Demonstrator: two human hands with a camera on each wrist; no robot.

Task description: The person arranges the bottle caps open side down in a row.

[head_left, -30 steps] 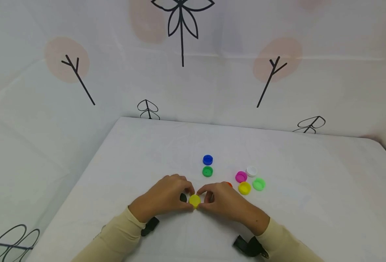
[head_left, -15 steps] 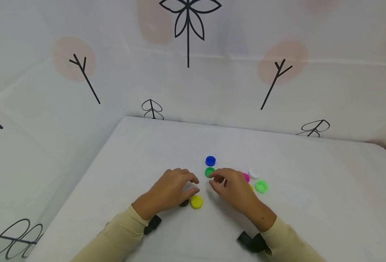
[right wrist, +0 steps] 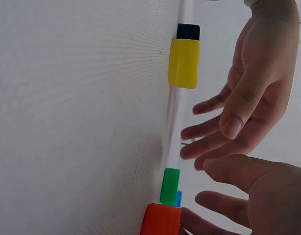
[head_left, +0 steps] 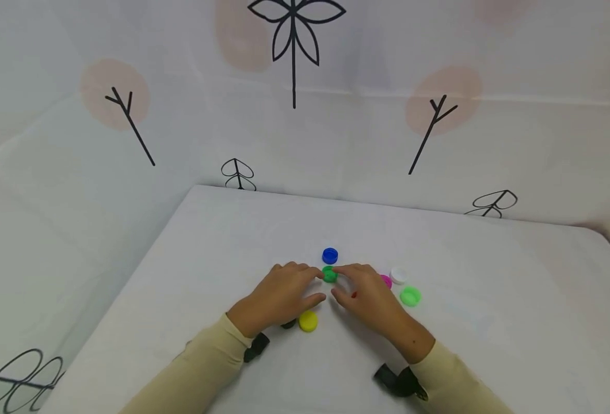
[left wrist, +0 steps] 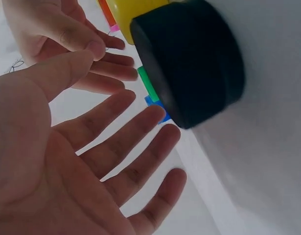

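1. Left hand and right hand: reaching from either side toward the dark green cap, fingers extended and spread, gripping nothing; fingertips arriving at the cap's edges, actual contact impossible to tell.
2. Dark green cap: lying flat on the white desk, just nearer than the blue cap.
3. Yellow cap and black cap: sitting side by side below the left hand.
4. Pink cap, white cap, light green cap: clustering beyond the right hand.
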